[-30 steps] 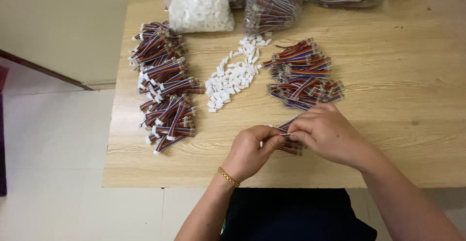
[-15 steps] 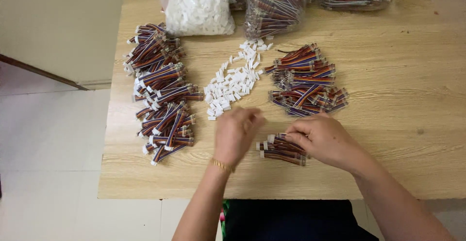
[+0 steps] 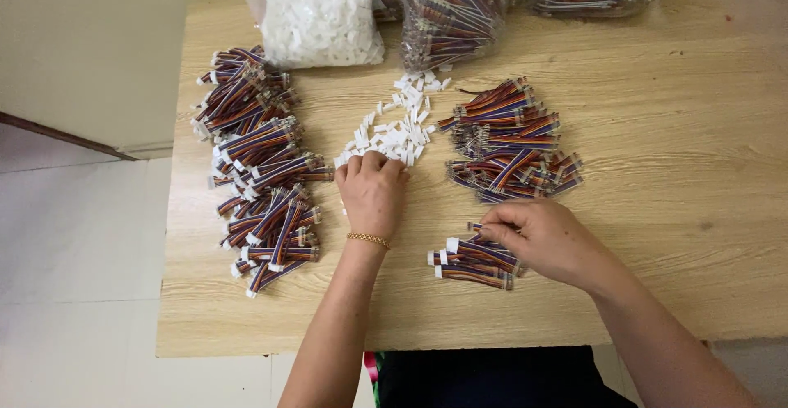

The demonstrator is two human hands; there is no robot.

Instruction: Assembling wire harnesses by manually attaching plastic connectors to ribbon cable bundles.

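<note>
- Fingers (image 3: 361,164) of our left hand (image 3: 373,193) were curled down onto the near edge of the loose white connectors (image 3: 394,133) at the middle of the frame; whether they had pinched one, we could not tell.
- Our right hand (image 3: 546,240), lower right of centre, had its fingers bent over a small bundle of striped wire leads (image 3: 472,262), pressing on its right end, while the white-tipped ends stuck out to the left.
- We saw a gold bracelet (image 3: 368,240) on the left wrist.
- Just above the right hand lay a heap of lead bundles (image 3: 509,141); a longer heap (image 3: 258,166) ran down the left side of the wooden table (image 3: 673,194).
- Along the upper edge sat a clear bag of white connectors (image 3: 320,14) and bags of leads (image 3: 455,10).
</note>
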